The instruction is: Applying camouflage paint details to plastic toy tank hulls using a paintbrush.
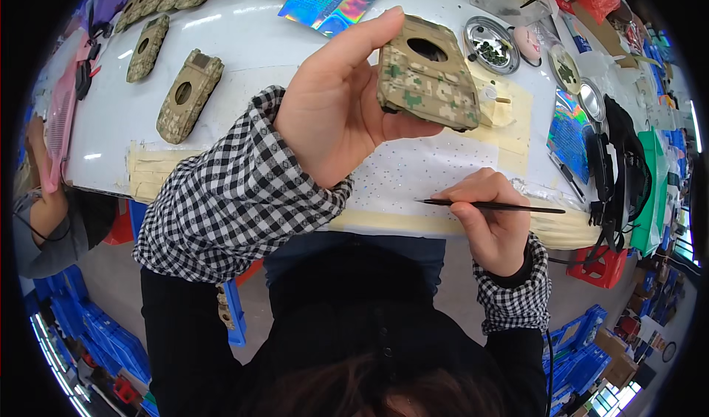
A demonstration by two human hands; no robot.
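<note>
My left hand (pixel 325 110) is raised over the table, its thumb and fingers wrapped round a toy tank hull (pixel 436 88). The hull has a digital camouflage pattern in tan, brown and green, with a round hole in its top; it is held tilted. Lower and to the right, my right hand (pixel 493 221) pinches a thin black brush-like tool (pixel 524 209), its pointed tip facing left. Beneath the tip lies a white sheet (pixel 399 169) sprinkled with tiny shiny specks. The tool tip and the hull are apart.
Two similar hulls, a nearer one (pixel 188 99) and a farther one (pixel 148 48), lie at left; several more line the far edge. A round metal dish (pixel 491 44) holds small dark green bits. Holographic bags (pixel 336 3) and a green tray (pixel 648 188) are nearby. A person sits left.
</note>
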